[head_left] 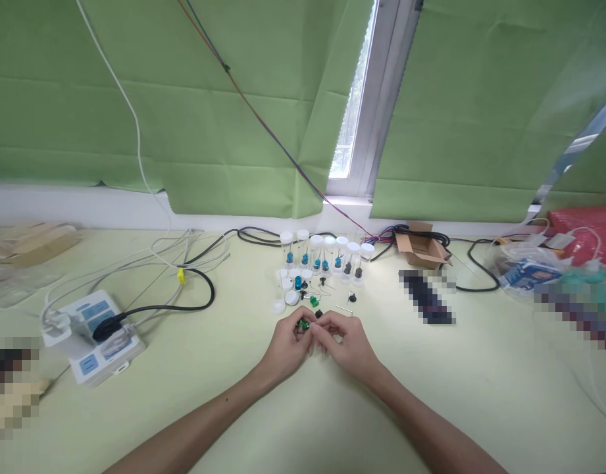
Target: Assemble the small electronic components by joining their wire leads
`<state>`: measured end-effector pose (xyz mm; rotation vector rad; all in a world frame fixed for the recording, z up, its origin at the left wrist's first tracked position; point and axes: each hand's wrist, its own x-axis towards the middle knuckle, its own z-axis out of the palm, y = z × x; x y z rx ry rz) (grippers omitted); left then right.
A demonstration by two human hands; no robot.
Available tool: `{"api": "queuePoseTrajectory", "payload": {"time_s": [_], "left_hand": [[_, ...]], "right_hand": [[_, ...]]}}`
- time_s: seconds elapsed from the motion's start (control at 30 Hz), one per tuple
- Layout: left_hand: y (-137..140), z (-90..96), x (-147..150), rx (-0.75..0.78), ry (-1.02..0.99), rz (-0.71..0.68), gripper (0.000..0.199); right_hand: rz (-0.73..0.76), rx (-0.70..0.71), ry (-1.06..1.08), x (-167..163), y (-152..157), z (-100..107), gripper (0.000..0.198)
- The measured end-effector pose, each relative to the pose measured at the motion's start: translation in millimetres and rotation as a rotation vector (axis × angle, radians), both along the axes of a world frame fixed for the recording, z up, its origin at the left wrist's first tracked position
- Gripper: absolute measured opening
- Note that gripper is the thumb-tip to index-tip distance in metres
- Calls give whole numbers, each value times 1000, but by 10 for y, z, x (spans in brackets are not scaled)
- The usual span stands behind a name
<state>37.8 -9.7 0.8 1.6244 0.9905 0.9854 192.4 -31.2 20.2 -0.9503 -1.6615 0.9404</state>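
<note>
My left hand (pixel 287 343) is closed on a small shiny green piece (pixel 303 324), held between its fingertips. Against it, my right hand (pixel 349 339) has thumb and forefinger pinched together; whatever lies in that pinch is too small and covered to name. Just beyond the fingers lie another green piece (pixel 314 301) and a black piece (pixel 319 314). Farther back stands a row of several clear tubes (pixel 316 255) with white caps, holding blue or dark pieces. Loose white caps (pixel 291 298), a blue piece (pixel 298 283) and thin metal pins (pixel 344 309) lie in front of them.
A white power strip (pixel 102 336) with plugs and cables sits at the left. Behind the tubes, dark cables run along the wall to an open cardboard box (pixel 422 249). A blurred dark object (pixel 426 296) lies right of the tubes, with plastic bags (pixel 530 266) farther right.
</note>
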Motion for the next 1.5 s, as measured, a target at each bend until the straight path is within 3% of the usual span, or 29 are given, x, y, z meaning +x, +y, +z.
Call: {"api": "queuePoseTrajectory", "payload": {"time_s": [0.63,1.0,1.3,1.5], "left_hand": [[-24,72,16,26,24,7,8],[-6,22,7,10,-63,-61,8],[-2,-5,-6,33,-18,-60,10],[-6,6,1,-3,-23,-33,12]], "right_hand": [[116,-174,161,-15,12,-36,28],[142,-202,203,-40,-14,-22,19],[28,-98,125,-43,-15,1,19],[-59,107,-70,-20,-5,-96,15]]}}
